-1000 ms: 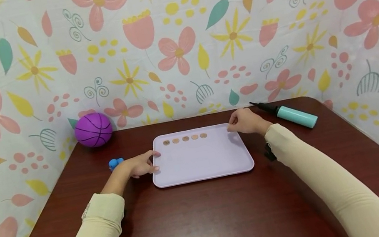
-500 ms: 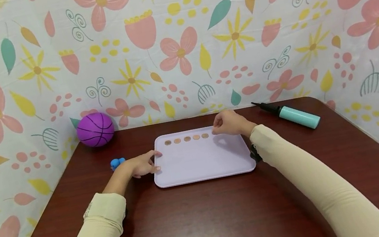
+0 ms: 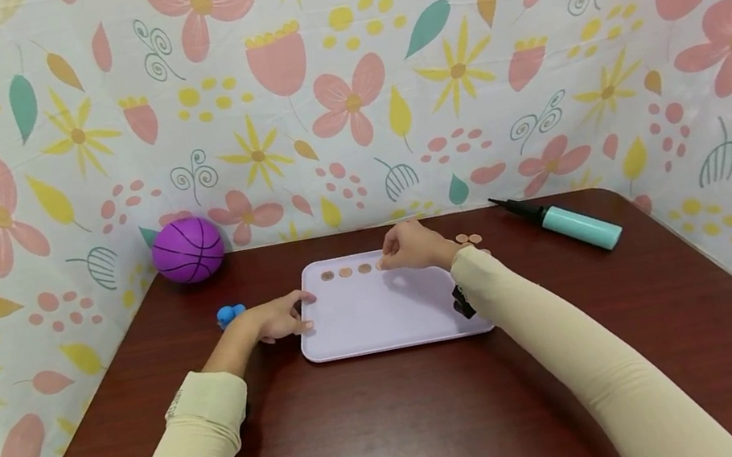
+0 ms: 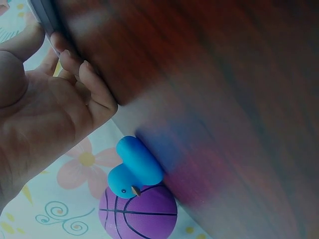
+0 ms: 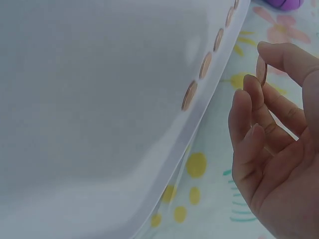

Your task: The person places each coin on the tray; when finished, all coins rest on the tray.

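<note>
Outstretched left hand [image 3: 277,319], with thumb and forefinger apart at the rim of one lavender rectangular tray [image 3: 362,329]. Angled inward above it, right hand [image 3: 411,245] pinching one round copper coin [image 5: 261,69]. Also: one purple ball [image 3: 188,250], one blue toy bird [image 3: 230,314], five more coins [image 5: 205,64] in a row on the tray, one cylindrical turquoise pump [image 3: 579,226].

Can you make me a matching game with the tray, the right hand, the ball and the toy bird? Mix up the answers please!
Things:
1. tray
2. right hand
3. ball
4. toy bird

Clues:
A. purple with dark lines
B. pinching a coin
C. mostly blue
D. pale lilac, with a row of coins along its far edge

Right pairs: 1-D, 2-B, 3-A, 4-C
</note>
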`<state>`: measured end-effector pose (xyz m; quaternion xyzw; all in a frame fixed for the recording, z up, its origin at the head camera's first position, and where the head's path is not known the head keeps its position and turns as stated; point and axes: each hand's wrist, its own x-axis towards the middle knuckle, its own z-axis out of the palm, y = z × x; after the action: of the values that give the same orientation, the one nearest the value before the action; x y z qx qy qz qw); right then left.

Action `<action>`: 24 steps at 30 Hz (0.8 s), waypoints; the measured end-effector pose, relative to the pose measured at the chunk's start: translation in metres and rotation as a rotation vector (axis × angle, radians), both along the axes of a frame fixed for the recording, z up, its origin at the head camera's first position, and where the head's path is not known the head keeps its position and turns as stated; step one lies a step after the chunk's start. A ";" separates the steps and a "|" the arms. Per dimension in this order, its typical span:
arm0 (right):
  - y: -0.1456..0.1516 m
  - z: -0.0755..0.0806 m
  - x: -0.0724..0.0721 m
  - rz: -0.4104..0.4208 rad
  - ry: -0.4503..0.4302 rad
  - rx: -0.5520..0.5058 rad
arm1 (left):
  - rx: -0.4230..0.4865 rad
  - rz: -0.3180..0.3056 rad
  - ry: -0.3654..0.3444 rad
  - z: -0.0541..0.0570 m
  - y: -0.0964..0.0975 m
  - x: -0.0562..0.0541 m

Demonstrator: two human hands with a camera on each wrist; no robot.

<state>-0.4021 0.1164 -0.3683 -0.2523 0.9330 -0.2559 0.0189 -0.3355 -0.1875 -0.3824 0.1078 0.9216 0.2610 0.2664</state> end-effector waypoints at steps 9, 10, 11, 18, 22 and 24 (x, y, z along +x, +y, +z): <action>-0.029 -0.004 -0.003 -0.020 -0.015 0.048 | -0.009 -0.006 0.004 -0.001 -0.001 -0.001; -0.032 -0.005 -0.003 -0.018 -0.018 0.054 | -0.005 -0.007 0.003 -0.001 -0.001 -0.001; -0.035 -0.006 -0.003 -0.018 -0.026 0.056 | -0.002 -0.007 0.003 -0.001 -0.001 -0.001; -0.054 -0.009 -0.001 -0.020 -0.061 0.073 | 0.001 -0.014 0.000 -0.002 -0.003 -0.002; -0.063 -0.010 0.000 -0.015 -0.063 0.067 | 0.002 -0.019 0.021 -0.003 -0.004 -0.002; -0.066 -0.012 -0.002 -0.014 -0.057 0.070 | 0.015 -0.022 0.039 -0.003 -0.004 -0.003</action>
<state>-0.4038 0.0506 -0.3806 -0.2374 0.9422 -0.2303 0.0524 -0.3381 -0.1913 -0.3856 0.1250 0.9233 0.2629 0.2505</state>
